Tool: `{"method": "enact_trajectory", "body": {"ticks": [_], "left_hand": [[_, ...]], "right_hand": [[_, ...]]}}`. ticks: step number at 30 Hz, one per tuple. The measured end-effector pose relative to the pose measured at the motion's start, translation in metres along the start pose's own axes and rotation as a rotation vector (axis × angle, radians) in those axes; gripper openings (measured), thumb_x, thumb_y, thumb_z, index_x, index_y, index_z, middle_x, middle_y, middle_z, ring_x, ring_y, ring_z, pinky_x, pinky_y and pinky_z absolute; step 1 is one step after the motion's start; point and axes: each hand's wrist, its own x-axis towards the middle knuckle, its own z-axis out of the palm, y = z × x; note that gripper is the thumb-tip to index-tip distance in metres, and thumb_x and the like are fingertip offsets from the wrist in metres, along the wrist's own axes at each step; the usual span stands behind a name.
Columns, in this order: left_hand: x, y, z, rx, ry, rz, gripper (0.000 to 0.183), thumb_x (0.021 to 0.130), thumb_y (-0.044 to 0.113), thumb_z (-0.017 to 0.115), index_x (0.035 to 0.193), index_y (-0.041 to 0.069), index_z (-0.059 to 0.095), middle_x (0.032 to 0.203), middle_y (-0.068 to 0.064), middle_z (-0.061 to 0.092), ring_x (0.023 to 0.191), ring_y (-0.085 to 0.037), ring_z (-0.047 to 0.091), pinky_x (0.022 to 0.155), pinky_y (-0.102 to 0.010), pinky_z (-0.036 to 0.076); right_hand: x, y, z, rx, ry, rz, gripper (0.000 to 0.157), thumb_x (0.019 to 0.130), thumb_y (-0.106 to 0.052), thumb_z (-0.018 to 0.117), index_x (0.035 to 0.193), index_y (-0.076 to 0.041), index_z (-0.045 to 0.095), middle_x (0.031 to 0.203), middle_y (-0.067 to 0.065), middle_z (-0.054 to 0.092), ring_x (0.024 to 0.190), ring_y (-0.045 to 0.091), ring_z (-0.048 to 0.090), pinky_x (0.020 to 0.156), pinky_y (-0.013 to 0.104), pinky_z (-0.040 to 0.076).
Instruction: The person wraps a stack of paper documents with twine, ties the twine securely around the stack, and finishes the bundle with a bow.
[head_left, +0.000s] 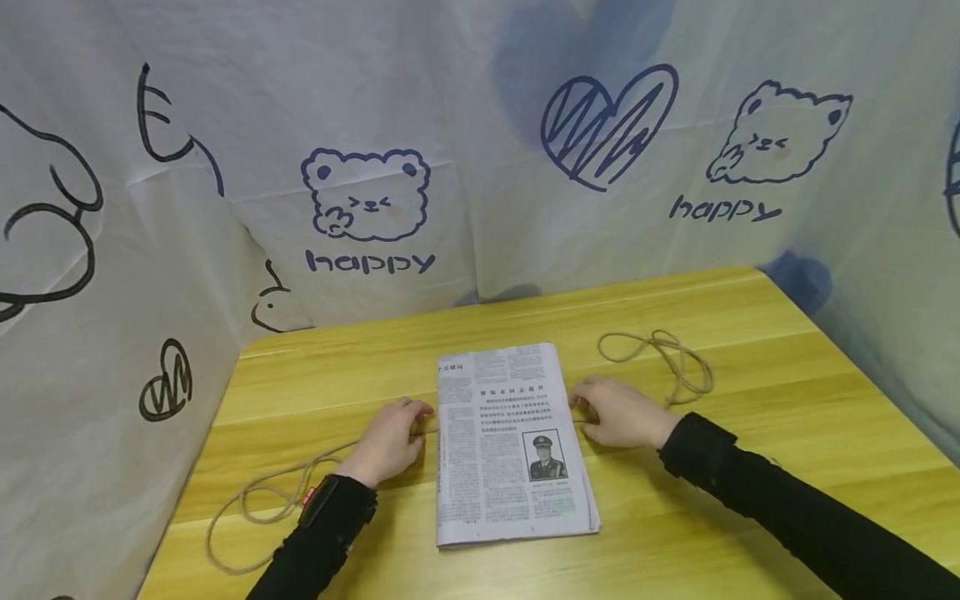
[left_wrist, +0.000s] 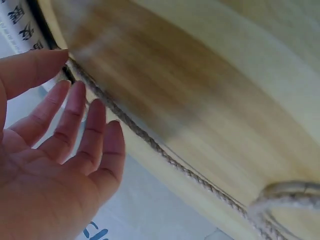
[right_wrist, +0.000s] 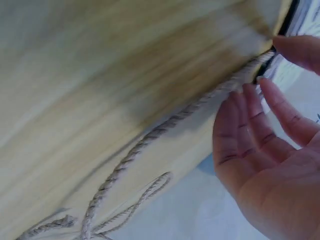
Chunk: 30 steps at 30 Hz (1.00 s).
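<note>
A folded newspaper stack (head_left: pixel 495 492) lies on the table with a printed portrait on its right side. Beneath it passes a thin braided rope (left_wrist: pixel 170 157), coming out at both sides; the part under the paper is hidden. My left hand (head_left: pixel 386 442) is at the newspaper's left edge, thumb and fingers apart and loosely bent beside the rope. At the opposite edge is my right hand (head_left: pixel 622 412), its thumb near the paper and the rope (right_wrist: pixel 165 125) running between thumb and fingers. Neither wrist view shows fingers closed on the rope.
The yellow wood-grain table (head_left: pixel 360 358) carries loose rope loops (head_left: pixel 251 500) at left and more rope loops (head_left: pixel 686 367) at back right. White cloth (head_left: pixel 480 167) with drawn bears and hearts hangs around the table's back and sides.
</note>
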Motion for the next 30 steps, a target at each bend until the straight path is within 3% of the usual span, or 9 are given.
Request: {"method": "enact_trajectory", "body": {"ticks": [7, 14, 21, 25, 30], "left_hand": [[0.007, 0.002, 0.007, 0.026, 0.027, 0.06, 0.019, 0.085, 0.004, 0.067, 0.104, 0.001, 0.064, 0.093, -0.007, 0.059, 0.089, -0.024, 0.056, 0.079, -0.038, 0.048], [0.012, 0.004, 0.012, 0.068, 0.068, 0.095, 0.005, 0.087, -0.002, 0.062, 0.087, 0.003, 0.063, 0.083, -0.006, 0.057, 0.079, -0.022, 0.056, 0.072, -0.037, 0.049], [0.012, 0.005, 0.013, 0.073, 0.055, 0.1, 0.006, 0.087, 0.0, 0.062, 0.091, 0.005, 0.064, 0.085, -0.004, 0.057, 0.08, -0.02, 0.056, 0.071, -0.035, 0.05], [0.003, -0.003, -0.003, 0.023, 0.033, 0.052, 0.011, 0.089, 0.005, 0.063, 0.099, 0.006, 0.064, 0.092, -0.005, 0.058, 0.083, -0.02, 0.057, 0.073, -0.035, 0.05], [-0.026, -0.03, -0.042, 0.033, 0.045, 0.0, 0.021, 0.089, 0.008, 0.064, 0.109, 0.004, 0.061, 0.1, -0.011, 0.059, 0.09, -0.028, 0.058, 0.076, -0.042, 0.049]], "right_hand": [[0.007, 0.008, 0.005, 0.025, 0.01, -0.037, 0.017, 0.082, -0.001, 0.065, 0.099, -0.004, 0.064, 0.071, -0.003, 0.052, 0.063, 0.011, 0.045, 0.059, 0.028, 0.041], [0.01, 0.017, 0.007, 0.03, 0.025, -0.081, 0.02, 0.083, 0.004, 0.061, 0.097, -0.01, 0.064, 0.076, 0.0, 0.058, 0.064, 0.013, 0.048, 0.059, 0.029, 0.042], [0.008, 0.025, 0.006, 0.016, 0.031, -0.095, 0.02, 0.084, 0.001, 0.062, 0.099, -0.012, 0.064, 0.074, -0.001, 0.056, 0.06, 0.011, 0.045, 0.057, 0.028, 0.039], [-0.001, 0.031, -0.005, 0.082, 0.043, -0.043, 0.024, 0.089, -0.007, 0.062, 0.112, -0.006, 0.061, 0.076, -0.003, 0.055, 0.064, 0.01, 0.049, 0.058, 0.028, 0.043], [-0.018, 0.05, -0.033, 0.102, 0.187, 0.036, 0.028, 0.091, -0.01, 0.06, 0.117, -0.001, 0.059, 0.095, 0.009, 0.062, 0.08, 0.019, 0.057, 0.068, 0.035, 0.049]]}}
